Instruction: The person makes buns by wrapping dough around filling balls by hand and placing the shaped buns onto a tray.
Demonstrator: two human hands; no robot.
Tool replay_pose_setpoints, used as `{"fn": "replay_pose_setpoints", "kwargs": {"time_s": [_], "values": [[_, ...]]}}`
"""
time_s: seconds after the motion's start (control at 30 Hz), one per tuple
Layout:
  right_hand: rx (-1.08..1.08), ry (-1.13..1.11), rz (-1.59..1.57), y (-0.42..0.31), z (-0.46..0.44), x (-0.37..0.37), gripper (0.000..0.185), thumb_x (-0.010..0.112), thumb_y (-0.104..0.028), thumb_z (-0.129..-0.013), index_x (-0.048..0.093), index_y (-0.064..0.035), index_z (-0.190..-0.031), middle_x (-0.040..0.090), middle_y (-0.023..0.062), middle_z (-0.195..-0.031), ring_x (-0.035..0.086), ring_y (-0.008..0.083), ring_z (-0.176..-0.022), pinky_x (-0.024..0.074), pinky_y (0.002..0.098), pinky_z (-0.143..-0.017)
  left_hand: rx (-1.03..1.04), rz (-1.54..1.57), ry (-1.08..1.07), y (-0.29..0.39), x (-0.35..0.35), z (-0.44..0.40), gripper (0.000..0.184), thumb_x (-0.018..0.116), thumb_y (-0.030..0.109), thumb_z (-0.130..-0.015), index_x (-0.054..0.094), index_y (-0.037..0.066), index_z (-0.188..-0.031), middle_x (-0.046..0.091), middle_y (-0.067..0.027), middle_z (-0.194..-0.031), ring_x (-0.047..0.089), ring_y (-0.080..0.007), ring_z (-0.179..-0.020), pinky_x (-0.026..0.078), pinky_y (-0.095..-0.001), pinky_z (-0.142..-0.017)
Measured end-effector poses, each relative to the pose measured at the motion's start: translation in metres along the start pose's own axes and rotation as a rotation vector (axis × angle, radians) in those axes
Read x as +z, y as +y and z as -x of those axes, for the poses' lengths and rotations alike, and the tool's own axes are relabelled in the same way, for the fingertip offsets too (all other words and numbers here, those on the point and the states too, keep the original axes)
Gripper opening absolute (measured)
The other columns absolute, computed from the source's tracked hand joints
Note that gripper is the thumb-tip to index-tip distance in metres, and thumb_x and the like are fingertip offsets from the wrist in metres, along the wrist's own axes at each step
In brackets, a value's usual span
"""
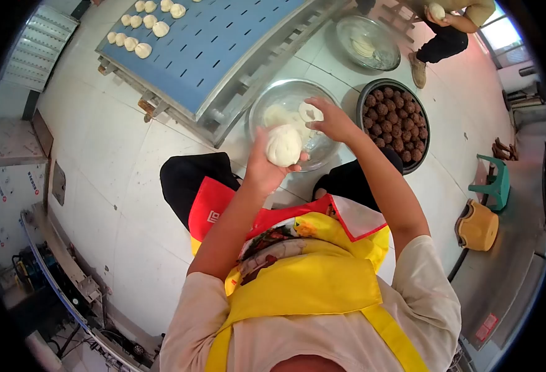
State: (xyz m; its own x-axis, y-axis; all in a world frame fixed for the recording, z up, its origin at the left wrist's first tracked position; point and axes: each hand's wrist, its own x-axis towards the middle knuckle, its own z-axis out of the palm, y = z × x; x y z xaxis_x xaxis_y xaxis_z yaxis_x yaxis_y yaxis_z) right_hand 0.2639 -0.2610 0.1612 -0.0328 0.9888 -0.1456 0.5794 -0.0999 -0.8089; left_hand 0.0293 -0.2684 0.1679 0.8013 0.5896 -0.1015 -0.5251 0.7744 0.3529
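Note:
A round, pleated white bun (283,146) rests in my left hand (265,167), whose fingers curl around it from below and the side. My right hand (334,121) is bent over the metal bowl (264,93), with thumb and fingers at the edges of a pale, round dough wrapper (310,111). More pale dough or flour lies in the bowl, partly hidden behind the bun and my hands. Just to the right of the bowl stands a black tub (427,139) full of dark brown filling balls (397,121).
Several shaped buns (143,50) sit in rows on the blue slotted conveyor (214,43) at upper left. Another metal bowl (381,62) with pale discs is farther off. A co-worker's hand (437,18) holds dough. Green (499,183) and yellow (479,226) stools stand at right.

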Motion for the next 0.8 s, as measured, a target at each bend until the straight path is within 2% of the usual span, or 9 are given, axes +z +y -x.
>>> {"fn": "replay_pose_setpoints", "kwargs": {"time_s": [0.03,0.07,0.13,0.23,0.27,0.37,0.47,0.67,0.8], "values": [[-0.067,0.042,0.047,-0.013,0.008,-0.001,0.054,0.067,-0.018,-0.082,0.05,-0.0052,-0.131,0.053,0.0132,-0.129,0.049,0.0257,-0.12,0.0379,0.0377,-0.102,-0.029,-0.006,-0.011,0.001,-0.001,-0.001,0.071,0.028,0.069,-0.09,0.048,0.011,-0.125,0.06,-0.0111,-0.113,0.059,-0.0281,-0.104,0.051,-0.0408,-0.077],[-0.109,-0.041,-0.183,-0.027,0.018,-0.004,0.057,0.069,-0.02,-0.081,0.049,-0.006,-0.132,0.051,0.0136,-0.131,0.046,0.0265,-0.123,0.0361,0.0376,-0.103,-0.054,-0.009,-0.022,0.001,-0.001,-0.003,0.075,0.025,0.072,-0.089,0.048,0.011,-0.125,0.061,-0.0106,-0.111,0.059,-0.027,-0.103,0.051,-0.0405,-0.078],[-0.178,-0.212,-0.641,-0.075,0.044,-0.008,0.063,0.073,-0.025,-0.078,0.047,-0.0075,-0.133,0.047,0.0145,-0.136,0.042,0.028,-0.128,0.0326,0.0373,-0.106,0.048,-0.142,0.244,-0.005,0.017,-0.011,0.075,0.025,0.072,-0.089,0.048,0.01,-0.124,0.06,-0.0101,-0.113,0.059,-0.0249,-0.102,0.05,-0.0402,-0.079],[-0.399,0.227,-0.057,-0.098,0.06,0.003,0.066,0.077,-0.024,-0.073,0.05,-0.01,-0.131,0.052,0.0145,-0.127,0.05,0.0297,-0.116,0.0456,0.0362,-0.089,0.181,-0.235,0.388,-0.012,0.032,-0.019,0.071,0.027,0.068,-0.091,0.048,0.008,-0.121,0.059,-0.0101,-0.113,0.059,-0.0224,-0.101,0.049,-0.0392,-0.083],[-0.303,0.322,-0.145,-0.104,0.064,0.003,0.051,0.077,-0.024,-0.072,0.058,-0.0062,-0.116,0.057,0.0132,-0.108,0.058,0.0259,-0.098,0.0486,0.0343,-0.08,0.223,-0.25,0.391,-0.012,0.035,-0.021,0.068,0.028,0.066,-0.093,0.048,0.007,-0.12,0.059,-0.0102,-0.112,0.059,-0.0217,-0.101,0.049,-0.0388,-0.084],[-0.218,0.265,-0.133,-0.111,0.073,-0.004,0.031,0.075,-0.018,-0.074,0.062,-0.0029,-0.098,0.057,0.0099,-0.087,0.06,0.0212,-0.077,0.0491,0.0335,-0.068,0.354,-0.327,0.299,-0.011,0.043,-0.016,0.058,0.031,0.057,-0.096,0.048,0.005,-0.116,0.058,-0.0101,-0.109,0.058,-0.0203,-0.1,0.048,-0.0368,-0.086],[-0.384,0.294,-0.077,-0.109,0.07,-0.004,0.017,0.071,-0.01,-0.076,0.061,-0.0015,-0.087,0.054,0.0085,-0.077,0.057,0.0202,-0.066,0.0471,0.0338,-0.06,0.425,-0.383,0.342,-0.012,0.054,-0.015,0.04,0.038,0.041,-0.099,0.048,0.004,-0.111,0.057,-0.011,-0.106,0.059,-0.0197,-0.095,0.051,-0.0355,-0.079],[-0.43,0.247,-0.084,-0.117,0.071,-0.011,0.01,0.067,-0.003,-0.078,0.06,-0.0014,-0.086,0.053,0.0095,-0.078,0.058,0.0224,-0.068,0.0471,0.0315,-0.059,0.417,-0.392,0.381,-0.015,0.048,-0.016,0.041,0.038,0.042,-0.099,0.048,0.005,-0.113,0.057,-0.0109,-0.107,0.06,-0.0196,-0.093,0.052,-0.0354,-0.077],[-0.34,0.192,-0.184,-0.102,0.066,-0.011,0.045,0.077,-0.017,-0.071,0.056,-0.0038,-0.109,0.058,0.008,-0.095,0.059,0.0218,-0.087,0.048,0.0307,-0.075,0.148,-0.235,0.349,-0.007,0.066,-0.011,0.064,0.029,0.061,-0.095,0.049,0.006,-0.119,0.058,-0.0091,-0.113,0.06,-0.022,-0.103,0.05,-0.0365,-0.086]]}}
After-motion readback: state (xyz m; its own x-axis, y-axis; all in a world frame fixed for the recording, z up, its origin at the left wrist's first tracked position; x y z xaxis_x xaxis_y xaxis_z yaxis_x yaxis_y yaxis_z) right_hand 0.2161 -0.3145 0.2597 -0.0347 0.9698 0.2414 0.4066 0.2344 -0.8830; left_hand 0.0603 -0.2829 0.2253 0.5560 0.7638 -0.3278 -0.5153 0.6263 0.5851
